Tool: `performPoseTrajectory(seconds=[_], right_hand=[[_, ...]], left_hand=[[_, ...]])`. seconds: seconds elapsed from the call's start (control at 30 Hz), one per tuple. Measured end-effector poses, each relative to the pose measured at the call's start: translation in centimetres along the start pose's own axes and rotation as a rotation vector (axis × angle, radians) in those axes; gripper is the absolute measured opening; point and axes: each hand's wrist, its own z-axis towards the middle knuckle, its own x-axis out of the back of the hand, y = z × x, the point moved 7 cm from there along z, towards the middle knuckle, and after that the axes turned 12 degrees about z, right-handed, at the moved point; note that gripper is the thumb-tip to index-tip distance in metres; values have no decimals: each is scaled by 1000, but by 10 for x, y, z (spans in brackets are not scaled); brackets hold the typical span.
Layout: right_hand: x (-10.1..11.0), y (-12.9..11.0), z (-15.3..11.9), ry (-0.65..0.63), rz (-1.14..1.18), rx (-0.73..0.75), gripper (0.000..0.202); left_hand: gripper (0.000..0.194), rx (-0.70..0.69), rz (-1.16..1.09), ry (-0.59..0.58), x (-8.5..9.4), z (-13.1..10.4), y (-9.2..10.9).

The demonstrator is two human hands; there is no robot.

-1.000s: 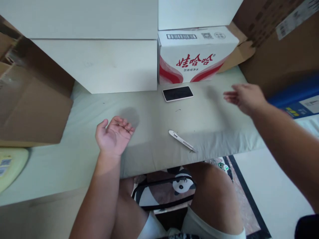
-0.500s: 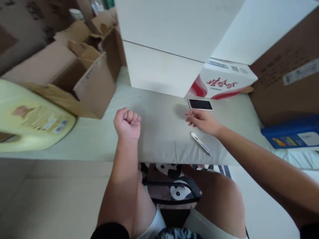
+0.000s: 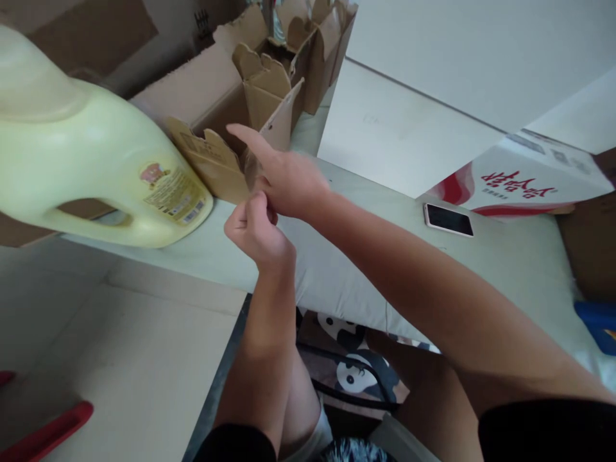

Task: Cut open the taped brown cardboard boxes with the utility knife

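We have both hands together above the pale cloth of the table [image 3: 332, 269]. Our left hand [image 3: 264, 234] is turned up at the wrist, its fingers curled in and pressed together; we cannot tell whether they pinch anything. Our right hand [image 3: 298, 183] comes across from the right and meets the left at the fingers, one finger stretched out toward the upper left, the others bent and partly hidden.

The open cardboard box [image 3: 212, 160] lies just beyond our fingers. That stretched finger shows in front of its opening, and we cannot tell whether it touches the cardboard. Just left of our left fingers, near the table's edge, lies the pale yellow jug [image 3: 113, 151], apart from them, its handle opening toward us.

The phone [image 3: 448, 219] lies flat, well to the right of all our fingers, before the red-and-white carton [image 3: 517, 176]. A tall white box [image 3: 399, 128] stands between that carton and the cardboard one.
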Motion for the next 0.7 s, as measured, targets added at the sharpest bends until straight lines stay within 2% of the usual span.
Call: performPoseTrajectory(seconds=[0.03,0.1,0.2,0.3,0.4,0.47,0.57,0.63,0.7], right_hand=[[0,-2,1,20,-118,49,66],[5,5,-3,93,-157,83,52],[22,36,-28,196,-143,55,43],[52,75,-82,347,-115,18,44],[78,117,-158,463,-26,6,45],[89,144,-210,529,67,3,46],[95,178,-272,670,278,52,46],[95,194,-299,768,369,79,46],[91,203,-311,822,430,91,45]], left_hand=[[50,-30,6,27,2,0,2],[49,-89,15,65,6,-1,6],[42,-209,63,127,12,-4,18],[36,-389,119,286,22,-9,38],[31,-419,28,321,23,-9,40],[30,-319,-24,221,12,-6,26],[29,-23,-3,-40,-18,-10,-15],[33,151,33,-194,-39,-23,-42],[38,162,38,-336,-58,-38,-54]])
